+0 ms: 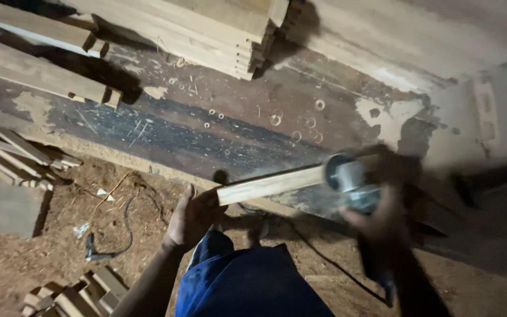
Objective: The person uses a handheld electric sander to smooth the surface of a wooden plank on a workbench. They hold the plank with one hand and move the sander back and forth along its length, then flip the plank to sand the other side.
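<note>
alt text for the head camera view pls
A person's left hand holds the end of a narrow wooden strip while the blurred right hand presses a round power tool onto it, over a worn workbench stacked with planks.

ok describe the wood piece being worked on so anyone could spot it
Start at the long scarred workbench across the middle. At its near edge, the left hand holds a pale wooden strip, with a blurred power tool at its other end.
</note>
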